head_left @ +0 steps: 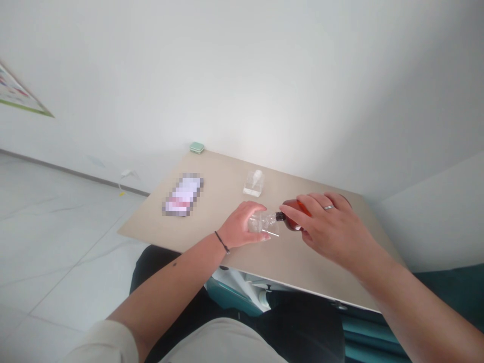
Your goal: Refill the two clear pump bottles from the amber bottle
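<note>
My left hand [243, 225] is wrapped round a small clear bottle [261, 221], its fingers and thumb on either side. In my right hand [329, 219], which has a ring on one finger, is an amber-brown bottle [290, 218] tipped nearly on its side. The dark threaded neck of the amber bottle points left and meets the mouth of the clear bottle. Whether liquid passes between them I cannot tell. Behind my left hand, a clear, block-like piece with a whitish top [253, 184] stands on the table.
Both bottles are held over a beige table [223, 171] set against a white wall. A phone [184, 194], its screen blurred, lies at the left. At the far left corner sits a small green case [196, 147]. My lap is below the front edge.
</note>
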A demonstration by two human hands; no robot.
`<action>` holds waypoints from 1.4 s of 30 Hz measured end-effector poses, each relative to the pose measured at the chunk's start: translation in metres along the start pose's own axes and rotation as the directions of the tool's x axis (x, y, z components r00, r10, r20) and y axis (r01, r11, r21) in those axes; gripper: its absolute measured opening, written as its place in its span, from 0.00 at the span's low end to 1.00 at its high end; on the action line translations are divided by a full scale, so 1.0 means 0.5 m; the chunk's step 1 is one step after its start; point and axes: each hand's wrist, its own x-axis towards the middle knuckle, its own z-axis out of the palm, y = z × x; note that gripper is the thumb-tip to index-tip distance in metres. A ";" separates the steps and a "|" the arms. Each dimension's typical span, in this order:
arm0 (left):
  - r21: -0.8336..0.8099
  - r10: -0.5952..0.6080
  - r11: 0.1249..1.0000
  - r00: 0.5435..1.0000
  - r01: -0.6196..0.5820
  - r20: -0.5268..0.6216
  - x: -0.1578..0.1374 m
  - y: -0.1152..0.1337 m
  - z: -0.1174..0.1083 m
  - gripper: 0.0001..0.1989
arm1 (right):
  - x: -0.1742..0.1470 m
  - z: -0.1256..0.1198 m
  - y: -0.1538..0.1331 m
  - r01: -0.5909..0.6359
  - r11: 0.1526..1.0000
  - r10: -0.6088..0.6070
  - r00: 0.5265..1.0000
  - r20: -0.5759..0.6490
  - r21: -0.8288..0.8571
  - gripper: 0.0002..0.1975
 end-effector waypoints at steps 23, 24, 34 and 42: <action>0.003 -0.026 1.000 1.000 0.026 0.004 0.002 0.005 -0.003 0.34 | 0.008 -0.010 0.004 0.046 0.999 -0.046 0.999 0.014 -0.008 0.22; 0.004 -0.025 1.000 1.000 0.025 0.006 0.002 0.005 -0.003 0.34 | 0.008 -0.012 0.004 0.047 0.999 -0.046 0.999 0.015 -0.013 0.22; 0.007 -0.031 1.000 0.999 0.031 0.009 0.003 0.005 -0.004 0.34 | 0.013 -0.025 0.005 0.070 0.997 -0.069 0.997 0.022 -0.043 0.22; 0.002 -0.024 1.000 1.000 0.024 0.001 0.002 0.003 -0.002 0.35 | 0.017 -0.033 0.005 0.083 0.994 -0.081 0.996 0.038 -0.071 0.21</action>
